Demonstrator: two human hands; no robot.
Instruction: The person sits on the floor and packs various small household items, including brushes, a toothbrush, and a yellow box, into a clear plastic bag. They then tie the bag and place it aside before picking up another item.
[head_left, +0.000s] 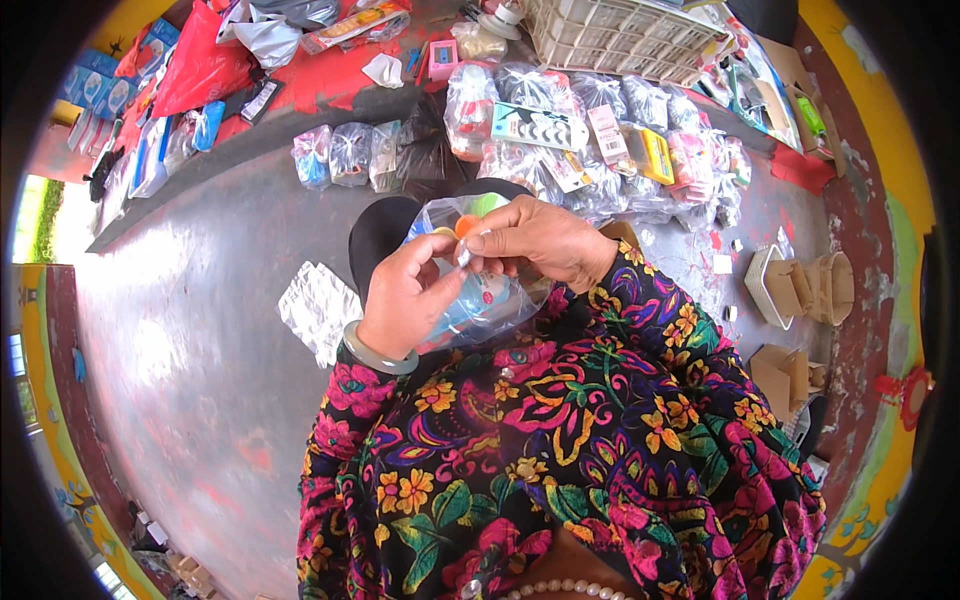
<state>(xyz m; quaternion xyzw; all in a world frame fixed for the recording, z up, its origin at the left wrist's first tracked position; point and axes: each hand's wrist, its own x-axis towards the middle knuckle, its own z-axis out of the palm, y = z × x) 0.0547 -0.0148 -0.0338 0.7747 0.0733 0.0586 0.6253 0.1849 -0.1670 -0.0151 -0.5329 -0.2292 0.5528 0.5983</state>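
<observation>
A clear plastic bag (517, 304) rests on my lap, with colourful items inside it, among them a light-blue pack (480, 292) that bears writing. My left hand (412, 292) pinches the gathered neck of the bag between thumb and fingers. Right beside it, my right hand (540, 236) grips the same twisted plastic, and the two hands' fingertips meet there. An orange round piece (466, 225) shows just behind the fingers. The rest of the contents is partly hidden by my hands and the plastic's glare.
Several tied clear bags of goods (630, 157) are heaped ahead on the floor. A black plastic bag (431, 146) stands left of them. Behind is a cream plastic crate (622, 37). A crumpled silvery sheet (315, 311) lies to my left; cardboard boxes (780, 379) stand at the right.
</observation>
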